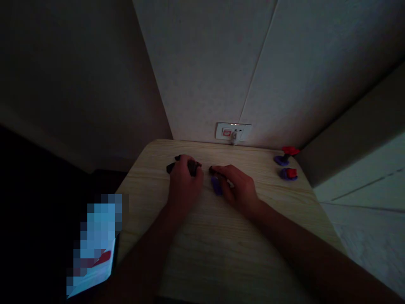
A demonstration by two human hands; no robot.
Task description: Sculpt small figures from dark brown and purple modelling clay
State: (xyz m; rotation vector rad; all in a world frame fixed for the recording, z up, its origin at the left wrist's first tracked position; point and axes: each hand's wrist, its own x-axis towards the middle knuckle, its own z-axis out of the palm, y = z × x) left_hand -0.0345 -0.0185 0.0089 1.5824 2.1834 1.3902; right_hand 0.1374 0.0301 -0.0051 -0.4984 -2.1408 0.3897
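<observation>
The room is dim. My left hand [184, 179] rests on a light wooden table [221, 240], fingers curled over small dark pieces [172, 165] that poke out beyond the knuckles. My right hand [238, 185] lies beside it, fingers bent over a small purple piece [216, 185], with a dark bit at the fingertips. What exactly each hand grips is hard to make out.
Two small purple-and-red pieces [285, 155] [288, 173] sit at the table's far right corner. A wall socket with a plug [233, 131] is on the wall behind the table. A glowing screen [95, 245] lies at the lower left edge.
</observation>
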